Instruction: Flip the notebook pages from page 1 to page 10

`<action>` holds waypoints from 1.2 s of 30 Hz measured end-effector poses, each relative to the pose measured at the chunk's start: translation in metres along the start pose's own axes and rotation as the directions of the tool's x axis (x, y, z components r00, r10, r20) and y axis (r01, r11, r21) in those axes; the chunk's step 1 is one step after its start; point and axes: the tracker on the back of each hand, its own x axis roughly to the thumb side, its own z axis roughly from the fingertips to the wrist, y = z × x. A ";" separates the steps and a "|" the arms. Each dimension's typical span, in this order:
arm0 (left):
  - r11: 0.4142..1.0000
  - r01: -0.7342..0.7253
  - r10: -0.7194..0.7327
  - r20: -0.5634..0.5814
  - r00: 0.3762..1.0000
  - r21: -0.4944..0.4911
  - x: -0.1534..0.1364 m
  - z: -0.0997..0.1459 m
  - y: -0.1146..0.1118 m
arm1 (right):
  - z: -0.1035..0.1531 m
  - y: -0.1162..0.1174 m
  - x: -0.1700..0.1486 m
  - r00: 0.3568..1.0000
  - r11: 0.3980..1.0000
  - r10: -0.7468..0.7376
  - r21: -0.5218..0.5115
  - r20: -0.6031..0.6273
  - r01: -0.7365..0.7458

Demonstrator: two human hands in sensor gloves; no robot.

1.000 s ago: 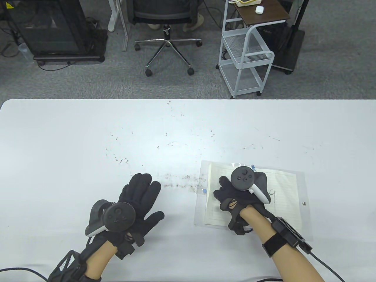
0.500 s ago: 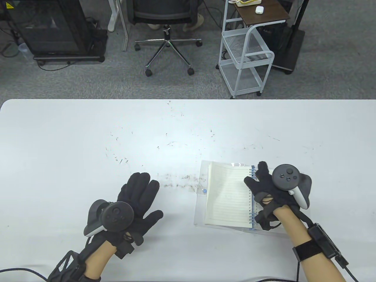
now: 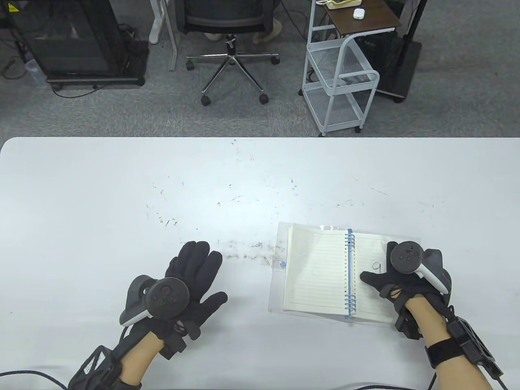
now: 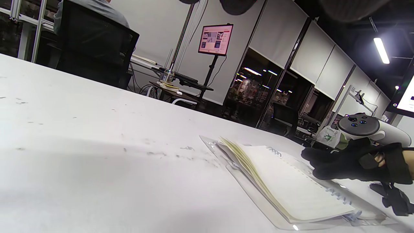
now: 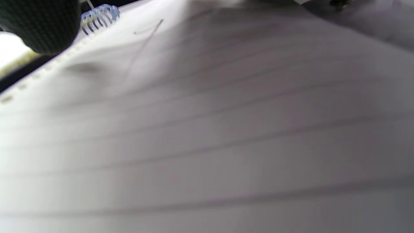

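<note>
The spiral notebook [image 3: 319,272] lies open in a clear plastic cover on the table's right front. Its blue spiral [image 3: 349,276] runs down the middle. The left page is blank and lined; the right page [image 3: 367,248] bears a handwritten "9" [image 3: 378,267]. My right hand [image 3: 388,282] rests on the right page with its fingers spread, holding nothing. My left hand [image 3: 193,272] lies flat and open on the bare table, left of the notebook. The left wrist view shows the notebook [image 4: 284,184] and my right hand [image 4: 349,161] on it. The right wrist view is filled by the lined page [image 5: 226,129].
The white table [image 3: 101,195] has small dark specks [image 3: 243,248] scattered left of the notebook. Beyond the far edge stand an office chair [image 3: 231,36], a white wire cart [image 3: 341,81] and a dark cabinet [image 3: 73,40].
My right hand has moved from the left page across the spiral onto the right page, uncovering the left page and the spiral. My left hand has stayed put.
</note>
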 end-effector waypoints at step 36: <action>1.000 -0.009 0.009 0.000 1.000 0.018 0.001 0.001 0.001 | 0.046 -0.047 -0.009 0.793 0.767 -0.605 -0.220 0.066 0.603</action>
